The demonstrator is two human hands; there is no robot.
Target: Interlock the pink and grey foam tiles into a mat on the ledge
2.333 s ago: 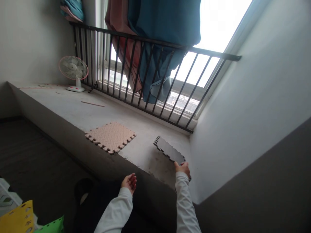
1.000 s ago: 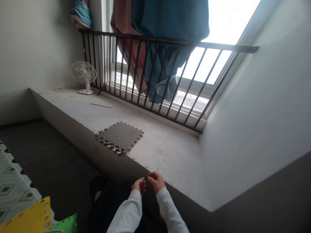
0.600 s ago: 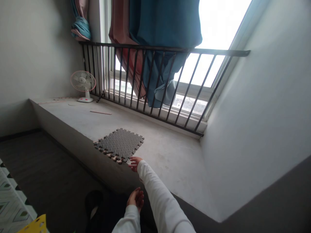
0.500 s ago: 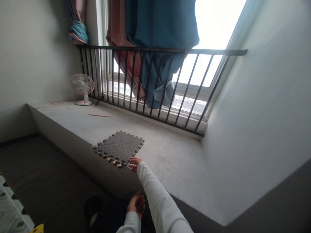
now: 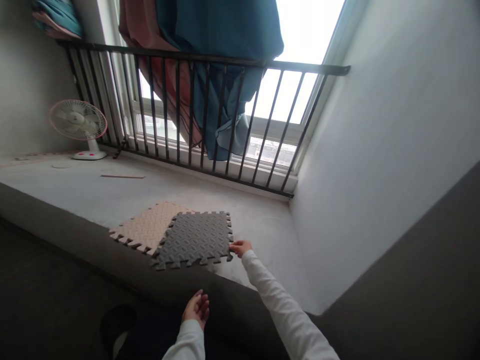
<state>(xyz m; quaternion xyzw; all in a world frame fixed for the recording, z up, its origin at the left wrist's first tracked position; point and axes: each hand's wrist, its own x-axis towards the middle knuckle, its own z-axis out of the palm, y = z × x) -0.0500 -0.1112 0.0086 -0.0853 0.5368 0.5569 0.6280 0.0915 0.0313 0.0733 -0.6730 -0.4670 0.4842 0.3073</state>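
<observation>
A pale, scuffed window ledge point(image 5: 264, 232) crosses the frame, meeting a grey-white wall point(image 5: 375, 150) at right. Upper centre, a teal curtain point(image 5: 221, 27) hangs by a black railing point(image 5: 202, 58); a fan point(image 5: 78, 120) stands at left. Lower centre, a grey foam tile point(image 5: 198, 237) partly covers a pink tile point(image 5: 144, 225). The right hand's point(image 5: 241, 247) grip pinches the grey tile's right edge; the left hand's point(image 5: 196, 309) grip is loosely spread, below.
</observation>
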